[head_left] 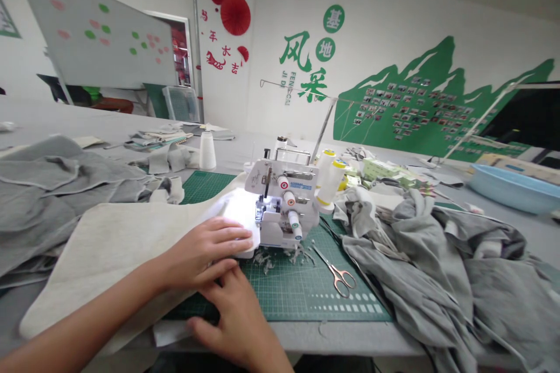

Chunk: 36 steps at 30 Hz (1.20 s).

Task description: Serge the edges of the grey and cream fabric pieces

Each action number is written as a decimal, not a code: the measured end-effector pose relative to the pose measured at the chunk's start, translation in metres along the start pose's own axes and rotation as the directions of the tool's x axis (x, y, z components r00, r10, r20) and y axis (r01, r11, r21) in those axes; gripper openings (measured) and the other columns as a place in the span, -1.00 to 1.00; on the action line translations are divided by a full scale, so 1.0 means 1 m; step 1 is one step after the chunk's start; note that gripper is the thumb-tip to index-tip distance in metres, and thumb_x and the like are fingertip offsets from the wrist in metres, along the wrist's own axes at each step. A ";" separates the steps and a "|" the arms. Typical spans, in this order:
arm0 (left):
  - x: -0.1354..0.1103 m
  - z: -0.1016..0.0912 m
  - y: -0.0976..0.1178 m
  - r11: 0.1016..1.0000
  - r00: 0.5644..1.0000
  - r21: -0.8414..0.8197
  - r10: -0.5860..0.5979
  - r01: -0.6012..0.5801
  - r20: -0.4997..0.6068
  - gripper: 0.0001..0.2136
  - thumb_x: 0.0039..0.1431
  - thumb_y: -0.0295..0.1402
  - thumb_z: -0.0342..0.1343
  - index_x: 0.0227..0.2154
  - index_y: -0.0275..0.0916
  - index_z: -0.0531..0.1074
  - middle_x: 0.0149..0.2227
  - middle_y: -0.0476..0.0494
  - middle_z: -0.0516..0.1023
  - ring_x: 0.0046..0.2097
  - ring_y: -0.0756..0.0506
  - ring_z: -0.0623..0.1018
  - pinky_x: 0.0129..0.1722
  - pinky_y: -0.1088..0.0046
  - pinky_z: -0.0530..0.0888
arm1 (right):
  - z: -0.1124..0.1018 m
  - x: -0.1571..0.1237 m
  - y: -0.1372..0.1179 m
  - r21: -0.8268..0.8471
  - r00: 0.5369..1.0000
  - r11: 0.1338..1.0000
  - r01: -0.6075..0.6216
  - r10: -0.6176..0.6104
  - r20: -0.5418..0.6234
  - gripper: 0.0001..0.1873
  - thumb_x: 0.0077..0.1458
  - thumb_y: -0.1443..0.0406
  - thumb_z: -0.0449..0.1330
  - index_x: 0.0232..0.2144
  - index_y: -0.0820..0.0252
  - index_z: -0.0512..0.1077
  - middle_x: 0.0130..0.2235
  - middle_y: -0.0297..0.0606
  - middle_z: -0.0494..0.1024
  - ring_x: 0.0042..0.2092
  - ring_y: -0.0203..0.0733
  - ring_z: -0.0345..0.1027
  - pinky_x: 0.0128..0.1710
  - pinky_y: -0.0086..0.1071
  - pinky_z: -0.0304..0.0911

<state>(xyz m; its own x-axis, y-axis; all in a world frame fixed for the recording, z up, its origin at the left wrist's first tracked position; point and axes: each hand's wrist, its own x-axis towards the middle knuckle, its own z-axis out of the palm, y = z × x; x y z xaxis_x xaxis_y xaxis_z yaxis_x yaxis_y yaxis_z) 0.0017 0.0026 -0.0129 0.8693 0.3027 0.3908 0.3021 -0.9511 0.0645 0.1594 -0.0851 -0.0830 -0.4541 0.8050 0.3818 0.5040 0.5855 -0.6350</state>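
Cream fabric panel (109, 256) runs under the left hand (205, 253), spread flat, and the right hand (234, 315), fingers loosely curved near its lower edge, into the white overlock sewing machine (280, 204), trimmed scraps (266, 259) already shed on the green cutting mat (280, 288), gold-handled scissors (342, 278) beside them, rumpled grey fabric (415, 256) waiting, green wall lettering (304, 52) reading "FENGCAI JIDI".

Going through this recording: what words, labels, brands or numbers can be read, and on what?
"基地" and "风采": green characters on the wall
"JI DI FENG CAI": small vertical letters beside them
"年", "大", "吉": red characters on the wall; a fourth is unclear
Blue label on the overlock machine: too small to read
Numbers on the cutting mat: too blurred to read
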 end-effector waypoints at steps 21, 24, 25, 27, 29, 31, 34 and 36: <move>0.004 -0.004 -0.008 0.994 1.000 -0.103 -0.030 0.031 0.009 -0.55 0.28 -0.36 0.06 0.23 -0.09 0.29 0.26 -0.15 0.38 0.26 -0.21 0.38 0.28 0.13 0.29 | 0.035 0.016 -0.013 -0.027 0.994 0.994 -0.109 0.109 0.008 -0.18 0.06 0.13 0.36 0.31 0.13 0.18 0.31 -0.09 0.29 0.30 0.20 0.10 0.30 0.03 0.01; 0.004 0.000 -0.006 0.995 0.999 -0.091 -0.051 0.051 0.004 -0.51 0.25 -0.33 0.09 0.24 -0.10 0.27 0.27 -0.17 0.36 0.27 -0.23 0.36 0.28 0.10 0.28 | 0.035 0.015 -0.012 -0.020 0.995 0.994 -0.104 0.104 0.001 -0.18 0.09 0.14 0.34 0.33 0.13 0.15 0.33 -0.09 0.27 0.32 0.20 0.08 0.31 0.03 0.01; 0.003 0.001 -0.005 0.994 0.998 -0.090 -0.056 0.055 -0.004 -0.50 0.24 -0.33 0.10 0.25 -0.09 0.26 0.28 -0.18 0.36 0.27 -0.24 0.36 0.28 0.09 0.28 | 0.036 0.015 -0.012 -0.019 0.994 0.994 -0.105 0.105 0.003 -0.18 0.09 0.15 0.33 0.33 0.13 0.15 0.33 -0.08 0.27 0.32 0.21 0.09 0.30 0.04 0.03; 0.003 0.004 -0.004 0.994 0.997 -0.088 -0.071 0.069 -0.023 -0.47 0.22 -0.33 0.11 0.26 -0.09 0.25 0.28 -0.20 0.35 0.27 -0.25 0.36 0.27 0.08 0.30 | 0.036 0.014 -0.012 -0.016 0.994 0.994 -0.111 0.111 0.007 -0.19 0.08 0.17 0.34 0.32 0.12 0.17 0.31 -0.08 0.30 0.29 0.22 0.14 0.27 0.03 0.08; 0.003 0.007 -0.002 0.993 0.995 -0.079 -0.088 0.084 -0.040 -0.45 0.20 -0.33 0.13 0.27 -0.09 0.24 0.28 -0.21 0.34 0.27 -0.27 0.36 0.26 0.06 0.31 | 0.037 0.014 -0.013 -0.012 0.994 0.994 -0.110 0.110 0.007 -0.22 0.07 0.19 0.34 0.30 0.12 0.21 0.29 -0.08 0.33 0.26 0.21 0.20 0.24 0.02 0.12; 0.003 0.009 0.000 0.993 0.993 -0.066 -0.102 0.099 -0.052 -0.43 0.18 -0.34 0.13 0.27 -0.09 0.22 0.28 -0.23 0.34 0.27 -0.28 0.36 0.26 0.04 0.30 | 0.036 0.014 -0.013 -0.012 0.994 0.994 -0.107 0.107 0.001 -0.24 0.06 0.20 0.34 0.28 0.13 0.24 0.27 -0.08 0.37 0.25 0.21 0.23 0.23 0.01 0.14; 0.004 0.011 0.002 0.993 0.991 -0.050 -0.114 0.111 -0.070 -0.41 0.17 -0.35 0.14 0.27 -0.11 0.21 0.28 -0.24 0.34 0.27 -0.29 0.35 0.26 0.03 0.29 | 0.034 0.015 -0.014 -0.012 0.994 0.994 -0.109 0.109 0.001 -0.26 0.06 0.20 0.34 0.26 0.15 0.26 0.25 -0.06 0.39 0.24 0.21 0.24 0.22 0.00 0.16; 0.005 0.012 0.003 0.991 0.988 -0.041 -0.128 0.125 -0.085 -0.42 0.17 -0.35 0.14 0.27 -0.12 0.21 0.28 -0.24 0.34 0.26 -0.29 0.36 0.26 0.03 0.30 | 0.034 0.015 -0.014 -0.014 0.994 0.994 -0.110 0.110 0.001 -0.26 0.07 0.21 0.33 0.27 0.16 0.25 0.26 -0.04 0.38 0.24 0.23 0.24 0.22 0.01 0.16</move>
<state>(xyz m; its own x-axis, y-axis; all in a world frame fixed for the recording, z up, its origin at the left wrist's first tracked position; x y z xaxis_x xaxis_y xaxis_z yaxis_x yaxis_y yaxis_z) 0.0118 0.0017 -0.0217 0.7873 0.4154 0.4556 0.3919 -0.9076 0.1502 0.1209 -0.0842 -0.0909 -0.3962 0.8647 0.3088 0.5613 0.4943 -0.6638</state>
